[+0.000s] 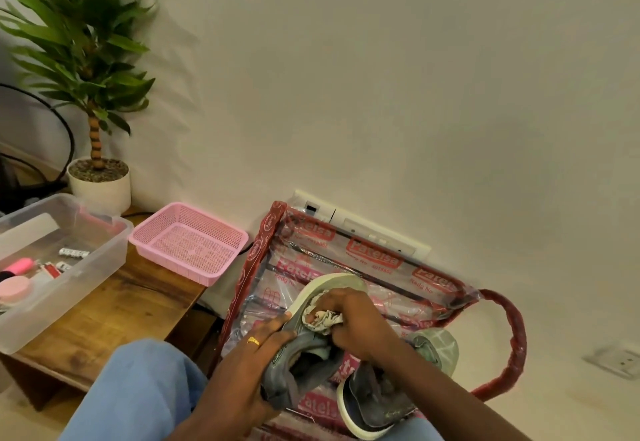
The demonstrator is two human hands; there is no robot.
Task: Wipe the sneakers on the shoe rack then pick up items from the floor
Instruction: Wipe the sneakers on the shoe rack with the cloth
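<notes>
The right grip [356, 322], closed on a crumpled pale cloth [322, 319], presses it to the toe of the grey canvas sneaker with off-white sole [311, 347]. The left grip [256, 347] clasps the heel end just beside it. Advised: brace firmly and stroke along the sole rim. A second grey sneaker [377, 402] lies below the right grip on the red-printed, plastic-wrapped shoe rack [377, 258].

The sneaker [308, 347] you hold is matt grey fabric with a smooth pale sole; your rag [323, 319] is soft, crumpled cloth. Glossy, crinkled clear plastic wraps the shoe rack [374, 260]. The pink mesh basket [169, 262] and clear tub [79, 277] are plastic, the table [145, 302] grained wood.
</notes>
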